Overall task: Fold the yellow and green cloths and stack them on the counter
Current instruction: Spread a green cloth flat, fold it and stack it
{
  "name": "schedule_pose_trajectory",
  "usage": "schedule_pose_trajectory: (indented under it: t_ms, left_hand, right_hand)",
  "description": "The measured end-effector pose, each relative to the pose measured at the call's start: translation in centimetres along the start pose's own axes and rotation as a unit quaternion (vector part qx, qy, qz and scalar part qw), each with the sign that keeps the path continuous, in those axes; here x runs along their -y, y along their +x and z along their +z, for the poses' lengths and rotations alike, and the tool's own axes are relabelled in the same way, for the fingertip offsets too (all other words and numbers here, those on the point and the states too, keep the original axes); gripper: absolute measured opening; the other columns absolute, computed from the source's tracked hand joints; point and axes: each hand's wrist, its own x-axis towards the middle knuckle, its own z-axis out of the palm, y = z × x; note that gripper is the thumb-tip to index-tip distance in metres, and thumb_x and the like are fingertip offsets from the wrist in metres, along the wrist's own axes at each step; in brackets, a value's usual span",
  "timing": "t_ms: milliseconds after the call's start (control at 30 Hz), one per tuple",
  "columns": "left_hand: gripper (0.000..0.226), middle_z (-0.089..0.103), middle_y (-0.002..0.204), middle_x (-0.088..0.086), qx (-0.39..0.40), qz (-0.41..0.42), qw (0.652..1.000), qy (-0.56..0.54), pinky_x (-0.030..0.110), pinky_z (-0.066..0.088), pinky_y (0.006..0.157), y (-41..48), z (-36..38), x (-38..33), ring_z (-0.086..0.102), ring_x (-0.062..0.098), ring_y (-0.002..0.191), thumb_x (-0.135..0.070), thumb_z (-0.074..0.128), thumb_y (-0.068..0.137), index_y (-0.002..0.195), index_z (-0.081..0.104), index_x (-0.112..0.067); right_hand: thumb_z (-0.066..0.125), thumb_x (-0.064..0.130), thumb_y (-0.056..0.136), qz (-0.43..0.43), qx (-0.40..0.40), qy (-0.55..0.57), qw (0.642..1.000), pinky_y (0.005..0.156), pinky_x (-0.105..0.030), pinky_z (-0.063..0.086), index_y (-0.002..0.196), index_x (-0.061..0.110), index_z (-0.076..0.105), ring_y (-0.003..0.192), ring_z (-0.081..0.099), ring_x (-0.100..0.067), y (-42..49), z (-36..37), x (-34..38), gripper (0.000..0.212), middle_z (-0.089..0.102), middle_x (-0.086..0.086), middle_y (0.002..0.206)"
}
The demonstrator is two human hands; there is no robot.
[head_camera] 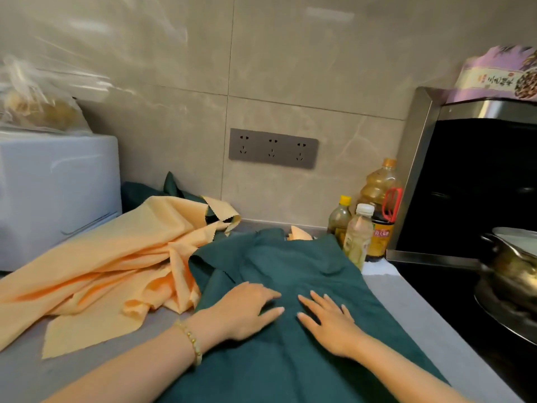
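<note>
A dark green cloth (290, 263) lies spread lengthwise down the middle of the grey counter (421, 309), its far end rumpled. Both hands lie flat on it, side by side. My left hand (247, 309) presses the cloth with its fingers straight, a bead bracelet at the wrist. My right hand (328, 321) rests beside it with the fingers spread. A yellow cloth (101, 266) lies crumpled in a loose heap to the left, partly overlapping the green one's edge. More green fabric (139, 193) shows behind the yellow heap.
A white appliance (55, 193) with a plastic bag on top stands at the left. Several bottles (366, 222) crowd the back right by the wall. A black stove with a metal pot (511, 263) lies at the right. A socket strip (273, 148) is on the tiled wall.
</note>
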Motion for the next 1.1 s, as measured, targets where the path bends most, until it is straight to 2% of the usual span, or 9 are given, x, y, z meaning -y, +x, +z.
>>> schedule_pose_trajectory:
  t_ms: [67,133,300,467,533,633,733,867,1100]
  left_hand:
    - [0.051,0.045,0.145,0.000,-0.015,-0.002,1.000,0.002,0.027,0.020,0.113,-0.4,-0.4,-0.1,0.032,0.018,0.138,-0.047,0.033,0.100,0.145,0.039,-0.021]
    - [0.052,0.037,0.151,-0.001,-0.005,-0.019,0.999,0.032,0.031,0.011,0.117,-0.6,-0.5,-0.1,0.021,0.017,0.144,-0.046,0.031,0.101,0.147,0.034,-0.022]
    - [0.056,0.008,0.161,0.004,0.058,-0.134,0.959,0.243,0.046,-0.009,0.116,-0.4,-0.5,3.2,-0.002,0.025,0.148,-0.046,0.019,0.102,0.153,0.012,-0.024]
    - [0.060,-0.006,0.159,0.016,-0.114,-0.316,0.870,0.360,0.060,-0.008,0.112,0.3,-6.4,7.1,-0.010,0.041,0.145,-0.042,0.026,0.101,0.153,0.006,-0.019]
    - [0.063,-0.003,0.159,0.018,-0.150,-0.337,0.873,0.320,0.061,-0.002,0.113,0.2,-8.7,6.8,-0.007,0.043,0.144,-0.041,0.031,0.100,0.153,0.007,-0.017]
    - [0.062,0.002,0.160,0.012,-0.118,-0.237,0.945,0.193,0.055,0.003,0.115,-0.3,-9.1,4.2,-0.005,0.038,0.145,-0.049,0.031,0.099,0.152,0.015,-0.021]
    - [0.065,0.004,0.161,0.001,0.030,-0.117,0.993,0.015,0.046,-0.004,0.117,-3.6,-7.3,0.2,-0.005,0.025,0.148,-0.062,0.036,0.093,0.150,0.023,-0.031]
    - [0.092,0.002,0.160,-0.009,0.168,-0.012,0.986,-0.013,0.039,-0.007,0.119,-9.8,-4.7,-3.3,-0.008,0.014,0.147,-0.072,0.055,0.077,0.151,0.013,-0.037]
    - [0.076,0.031,0.154,-0.004,0.107,0.057,0.992,0.034,0.027,0.023,0.113,-14.0,-1.3,-5.9,0.029,0.015,0.140,-0.061,0.056,0.085,0.148,0.032,-0.025]
  right_hand:
    - [0.007,0.076,0.078,0.027,-0.009,-0.004,1.000,0.118,-0.041,-0.003,0.148,0.042,0.010,0.146,-0.004,-0.011,-0.3,1.0,-0.9,0.078,0.000,0.012,0.158]
    - [0.017,0.066,0.091,0.035,-0.030,0.000,0.999,0.118,-0.041,-0.003,0.149,0.041,0.010,0.146,-0.004,-0.011,0.0,1.3,-1.4,0.063,0.000,0.012,0.159]
    - [0.020,0.057,0.097,0.041,-0.021,0.001,0.999,0.118,-0.043,-0.003,0.150,0.038,0.011,0.146,-0.003,-0.013,0.4,1.2,-1.6,0.057,0.001,0.009,0.159]
    - [0.022,0.053,0.099,0.038,-0.014,0.007,0.999,0.118,-0.042,0.000,0.150,0.034,0.013,0.147,-0.001,-0.016,-0.4,0.8,-1.6,0.056,0.003,0.006,0.159]
    - [0.025,0.051,0.099,0.034,-0.016,0.017,0.999,0.119,-0.042,0.001,0.151,0.032,0.014,0.147,0.000,-0.016,-1.1,0.5,-1.4,0.056,0.004,0.006,0.159]
    - [0.035,0.051,0.097,-0.021,-0.043,0.050,0.998,0.119,-0.037,0.002,0.150,0.032,0.017,0.146,0.002,-0.012,-3.3,-0.3,-0.6,0.059,0.007,0.008,0.159]
    - [0.040,0.063,0.087,-0.131,-0.027,0.095,0.986,0.118,-0.024,0.007,0.146,0.038,0.025,0.144,0.007,-0.001,-7.5,-1.6,0.9,0.065,0.014,0.018,0.155]
    - [0.044,0.076,0.076,-0.228,0.015,0.009,0.974,0.110,-0.009,0.007,0.143,0.047,0.025,0.135,0.010,0.015,-13.4,-2.1,1.9,0.075,0.014,0.032,0.147]
    - [0.046,0.057,0.089,-0.251,-0.025,-0.078,0.965,0.109,-0.018,0.029,0.139,0.042,0.038,0.134,0.030,0.006,-16.0,-0.9,2.1,0.053,0.033,0.024,0.147]
